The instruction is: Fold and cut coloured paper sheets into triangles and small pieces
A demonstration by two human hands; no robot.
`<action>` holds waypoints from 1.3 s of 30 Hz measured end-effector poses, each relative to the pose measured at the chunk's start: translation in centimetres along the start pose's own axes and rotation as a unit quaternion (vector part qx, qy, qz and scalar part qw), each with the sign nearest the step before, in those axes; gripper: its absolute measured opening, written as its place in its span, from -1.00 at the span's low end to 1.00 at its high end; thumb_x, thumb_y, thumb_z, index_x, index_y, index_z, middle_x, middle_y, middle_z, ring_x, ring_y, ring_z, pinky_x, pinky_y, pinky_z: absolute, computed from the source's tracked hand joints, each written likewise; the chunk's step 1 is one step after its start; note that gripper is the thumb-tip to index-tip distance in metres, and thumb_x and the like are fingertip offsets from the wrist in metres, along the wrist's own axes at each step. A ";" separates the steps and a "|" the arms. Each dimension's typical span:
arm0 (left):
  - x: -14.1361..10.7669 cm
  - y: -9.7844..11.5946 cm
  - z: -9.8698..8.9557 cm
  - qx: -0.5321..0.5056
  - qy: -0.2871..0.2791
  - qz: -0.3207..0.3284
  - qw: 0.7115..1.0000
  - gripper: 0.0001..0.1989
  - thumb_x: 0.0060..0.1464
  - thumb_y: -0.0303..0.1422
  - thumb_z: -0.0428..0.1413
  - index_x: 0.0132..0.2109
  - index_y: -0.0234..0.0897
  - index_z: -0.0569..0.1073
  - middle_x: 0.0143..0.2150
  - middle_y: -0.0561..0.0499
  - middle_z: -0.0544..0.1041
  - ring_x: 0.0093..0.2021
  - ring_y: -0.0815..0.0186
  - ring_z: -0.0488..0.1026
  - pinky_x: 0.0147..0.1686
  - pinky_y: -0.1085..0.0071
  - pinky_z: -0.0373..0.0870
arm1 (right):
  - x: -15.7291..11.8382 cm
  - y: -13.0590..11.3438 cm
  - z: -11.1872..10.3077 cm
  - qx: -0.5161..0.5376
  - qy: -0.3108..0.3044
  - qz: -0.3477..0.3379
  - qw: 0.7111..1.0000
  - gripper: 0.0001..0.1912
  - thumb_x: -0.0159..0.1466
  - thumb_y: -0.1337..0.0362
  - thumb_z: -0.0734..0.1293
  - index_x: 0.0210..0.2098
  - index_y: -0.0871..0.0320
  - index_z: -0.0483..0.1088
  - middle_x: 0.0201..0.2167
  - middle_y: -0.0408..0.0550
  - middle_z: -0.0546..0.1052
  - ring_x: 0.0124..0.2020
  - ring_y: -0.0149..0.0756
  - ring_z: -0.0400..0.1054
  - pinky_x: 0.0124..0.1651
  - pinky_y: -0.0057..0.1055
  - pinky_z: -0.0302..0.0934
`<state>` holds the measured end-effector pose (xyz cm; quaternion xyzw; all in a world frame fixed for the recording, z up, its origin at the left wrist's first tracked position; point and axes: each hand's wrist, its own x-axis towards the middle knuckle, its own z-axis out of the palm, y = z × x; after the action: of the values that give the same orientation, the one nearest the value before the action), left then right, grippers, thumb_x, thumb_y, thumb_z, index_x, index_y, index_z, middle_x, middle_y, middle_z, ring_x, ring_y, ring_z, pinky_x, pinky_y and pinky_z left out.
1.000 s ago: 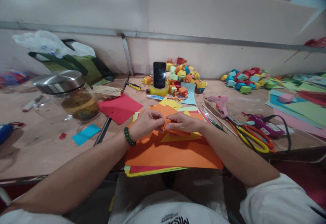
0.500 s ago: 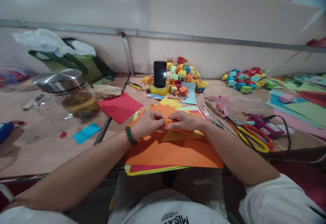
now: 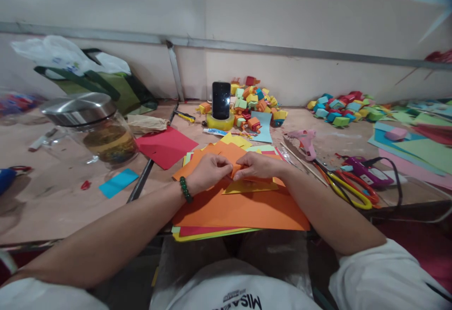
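Both hands meet above a stack of coloured paper (image 3: pixel 243 213) at the table's front edge, with a large orange sheet on top. My left hand (image 3: pixel 211 170), a green bead bracelet on its wrist, is closed in a pinch on a small orange piece of paper (image 3: pixel 237 170). My right hand (image 3: pixel 259 166) grips the same piece from the other side, thumb towards me. The fingers hide most of the piece, so its full shape cannot be made out. Just below them lies a yellow piece of paper (image 3: pixel 249 186) on the orange sheet.
Behind the stack, a phone (image 3: pixel 221 100) stands in a yellow tape roll (image 3: pixel 219 121) beside a heap of small paper boxes (image 3: pixel 252 103). To the right lie a pink glue gun (image 3: pixel 306 141) and yellow-handled scissors (image 3: pixel 348 190). A lidded glass jar (image 3: pixel 106 136) stands left.
The view has shifted slightly. My left hand has edged right, closer to my right hand, and both still grip the small orange piece of paper.
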<state>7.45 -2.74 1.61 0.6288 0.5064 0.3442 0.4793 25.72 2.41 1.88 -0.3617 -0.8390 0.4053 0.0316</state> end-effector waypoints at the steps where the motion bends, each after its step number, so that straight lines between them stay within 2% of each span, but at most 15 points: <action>1: 0.0 0.1 -0.1 -0.008 -0.012 -0.010 1.000 -0.80 -0.12 -0.42 0.10 -0.64 -0.31 0.40 -0.66 0.05 0.48 -0.57 0.39 0.46 -0.55 0.58 0.39 | 0.0 -0.1 0.0 -0.005 0.001 -0.002 1.000 -0.50 0.04 -0.16 0.33 -0.62 0.14 0.16 -0.68 -0.30 0.10 -0.60 -0.51 -0.04 -0.55 -0.49 -0.13; 6: 0.0 -0.1 -0.2 -0.017 -0.035 -0.026 0.999 -0.72 -0.07 -0.25 0.18 -0.61 -0.33 0.45 -0.64 -0.01 0.50 -0.59 0.37 0.46 -0.59 0.56 0.38 | 0.0 -0.3 0.3 -0.032 0.001 -0.002 0.999 -0.55 0.05 -0.13 0.31 -0.58 0.16 0.26 -0.66 -0.28 0.15 -0.58 -0.50 -0.02 -0.52 -0.47 -0.12; 12: 0.4 -0.6 -0.4 -0.007 -0.011 0.002 1.000 -0.72 -0.09 -0.31 0.19 -0.66 -0.30 0.41 -0.68 0.07 0.46 -0.63 0.43 0.41 -0.60 0.60 0.33 | 0.0 0.0 0.2 -0.047 0.035 -0.006 0.998 -0.52 0.06 -0.14 0.34 -0.59 0.15 0.21 -0.66 -0.29 0.14 -0.58 -0.51 -0.01 -0.53 -0.49 -0.14; 18: 0.4 -0.3 -0.6 -0.035 -0.020 -0.023 0.999 -0.72 -0.04 -0.31 0.18 -0.62 -0.30 0.36 -0.67 0.07 0.44 -0.60 0.39 0.47 -0.55 0.55 0.39 | -0.6 -0.2 -0.8 0.055 -0.055 0.013 0.997 -0.55 0.09 -0.13 0.35 -0.48 0.17 0.32 -0.70 -0.26 0.32 -0.62 -0.46 0.21 -0.54 -0.52 0.00; 22: 0.1 0.2 -0.7 -0.061 -0.050 -0.062 0.995 -0.83 -0.15 -0.37 0.27 -0.51 -0.32 0.43 -0.61 0.09 0.48 -0.58 0.43 0.44 -0.57 0.58 0.34 | -0.7 -0.6 -0.6 0.085 -0.064 0.041 0.993 -0.57 0.07 -0.10 0.40 -0.49 0.17 0.33 -0.72 -0.27 0.33 -0.66 -0.47 0.22 -0.58 -0.53 0.03; 24: 0.1 0.3 -0.9 -0.076 -0.060 -0.076 0.992 -0.81 -0.22 -0.42 0.32 -0.53 -0.33 0.43 -0.63 0.12 0.47 -0.60 0.47 0.40 -0.57 0.60 0.32 | -0.7 -0.6 -0.6 0.090 -0.068 0.038 0.993 -0.57 0.08 -0.08 0.41 -0.51 0.18 0.34 -0.72 -0.27 0.33 -0.67 -0.49 0.21 -0.61 -0.54 0.02; 26: 0.3 0.3 -1.3 -0.102 -0.064 -0.083 0.989 -0.76 -0.26 -0.43 0.35 -0.56 -0.33 0.40 -0.64 0.13 0.46 -0.60 0.46 0.42 -0.55 0.59 0.33 | -0.8 -0.4 -0.9 0.112 -0.041 0.008 0.993 -0.56 0.10 -0.08 0.40 -0.52 0.19 0.35 -0.69 -0.26 0.34 -0.66 -0.51 0.20 -0.61 -0.55 0.03; 28: 0.6 0.2 -1.8 -0.149 -0.049 -0.089 0.984 -0.73 -0.29 -0.42 0.38 -0.55 -0.33 0.39 -0.64 0.13 0.46 -0.58 0.43 0.46 -0.55 0.59 0.35 | -0.9 0.1 -1.5 0.182 0.016 -0.026 0.983 -0.54 0.12 -0.11 0.39 -0.47 0.21 0.39 -0.59 -0.20 0.43 -0.59 -0.49 0.29 -0.55 -0.55 0.16; 30: 0.9 -0.1 -2.4 -0.200 -0.016 -0.089 0.976 -0.69 -0.31 -0.42 0.41 -0.52 -0.33 0.39 -0.61 0.14 0.46 -0.55 0.42 0.50 -0.55 0.61 0.36 | -1.0 0.6 -2.2 0.282 0.067 -0.049 0.956 -0.53 0.09 -0.11 0.41 -0.33 0.21 0.44 -0.45 -0.13 0.52 -0.48 -0.41 0.42 -0.40 -0.48 0.31; 32: 1.2 -0.4 -2.8 -0.235 0.014 -0.079 0.969 -0.67 -0.30 -0.40 0.43 -0.48 -0.33 0.40 -0.56 0.14 0.48 -0.52 0.43 0.52 -0.50 0.61 0.40 | -1.1 0.8 -2.8 0.357 0.096 -0.067 0.927 -0.50 0.02 0.00 0.49 -0.18 0.20 0.44 -0.35 -0.07 0.56 -0.39 -0.34 0.49 -0.28 -0.42 0.38; 36: 1.4 -0.7 -2.9 -0.246 0.024 -0.054 0.967 -0.67 -0.24 -0.36 0.41 -0.42 -0.32 0.39 -0.45 0.13 0.50 -0.47 0.45 0.53 -0.41 0.59 0.46 | -0.8 0.7 -3.1 0.390 0.148 -0.090 0.904 -0.57 -0.10 0.29 0.53 -0.22 0.21 0.47 -0.39 -0.11 0.58 -0.40 -0.38 0.51 -0.28 -0.49 0.36; 39: 1.4 -0.8 -2.7 -0.242 0.013 -0.047 0.969 -0.65 -0.24 -0.33 0.42 -0.39 -0.32 0.41 -0.42 0.11 0.51 -0.45 0.44 0.54 -0.42 0.60 0.45 | -0.3 0.6 -2.7 0.391 0.192 -0.095 0.895 -0.64 -0.12 0.33 0.51 -0.29 0.21 0.49 -0.44 -0.14 0.58 -0.46 -0.41 0.50 -0.31 -0.51 0.35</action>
<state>5.10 -0.64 1.62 0.4649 0.4433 0.4415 0.6265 27.24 4.27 3.37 -0.3094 -0.6207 0.6183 0.3698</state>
